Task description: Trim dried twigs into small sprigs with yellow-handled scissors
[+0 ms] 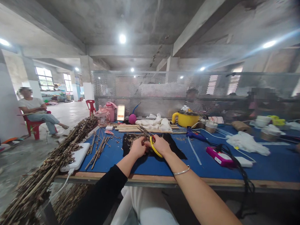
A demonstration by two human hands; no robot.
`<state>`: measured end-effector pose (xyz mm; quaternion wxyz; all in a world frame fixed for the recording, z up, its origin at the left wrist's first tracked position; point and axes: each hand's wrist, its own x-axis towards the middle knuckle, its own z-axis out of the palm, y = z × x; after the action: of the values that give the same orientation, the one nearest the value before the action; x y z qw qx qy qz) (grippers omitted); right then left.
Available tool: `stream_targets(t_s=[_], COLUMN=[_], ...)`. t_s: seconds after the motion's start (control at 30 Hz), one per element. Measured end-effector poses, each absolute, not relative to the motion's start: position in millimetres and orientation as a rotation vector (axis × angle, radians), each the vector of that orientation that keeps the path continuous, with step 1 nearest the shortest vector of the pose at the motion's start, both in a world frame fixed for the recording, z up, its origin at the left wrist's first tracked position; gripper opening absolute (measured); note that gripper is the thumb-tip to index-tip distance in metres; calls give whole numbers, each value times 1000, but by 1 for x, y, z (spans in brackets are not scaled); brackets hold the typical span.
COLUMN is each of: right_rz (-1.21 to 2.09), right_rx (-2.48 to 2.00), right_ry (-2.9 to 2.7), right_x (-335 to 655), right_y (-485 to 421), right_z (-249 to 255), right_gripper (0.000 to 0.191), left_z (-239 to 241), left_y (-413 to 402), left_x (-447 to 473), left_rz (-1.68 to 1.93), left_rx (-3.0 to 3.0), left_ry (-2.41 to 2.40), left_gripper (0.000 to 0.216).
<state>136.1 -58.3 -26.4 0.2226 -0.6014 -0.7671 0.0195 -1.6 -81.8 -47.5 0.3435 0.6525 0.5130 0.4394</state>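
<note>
My right hand (161,146) is closed round yellow-handled scissors (152,143) whose blades point away toward the back left. My left hand (137,148), in a black sleeve, is curled beside it and grips something small that I cannot make out. Both hands rest over a black cloth (174,150) strewn with dry brown bits, spread on the blue tabletop (137,164). A silver bangle sits on my right wrist.
A long heap of dry twigs (59,154) runs along the table's left edge. A white power bank (77,157), a yellow pot (185,119), a blue glue gun (195,135), a pink device (219,157) with black cord, and white cloths (247,142) lie about. A seated person (36,113) is far left.
</note>
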Motion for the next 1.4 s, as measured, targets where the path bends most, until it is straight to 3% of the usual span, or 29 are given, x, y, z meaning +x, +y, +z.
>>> stream_targets(t_s=[1.4], right_rz=[62], right_rx=[-1636], right_ry=[-2170], right_x=[136], right_y=[-56], right_z=[-30], right_gripper=[58], left_z=[-49], left_y=[-78], left_x=[-3], left_rz=[1131], left_rx=[1643], left_ry=[1397], left_gripper=[38])
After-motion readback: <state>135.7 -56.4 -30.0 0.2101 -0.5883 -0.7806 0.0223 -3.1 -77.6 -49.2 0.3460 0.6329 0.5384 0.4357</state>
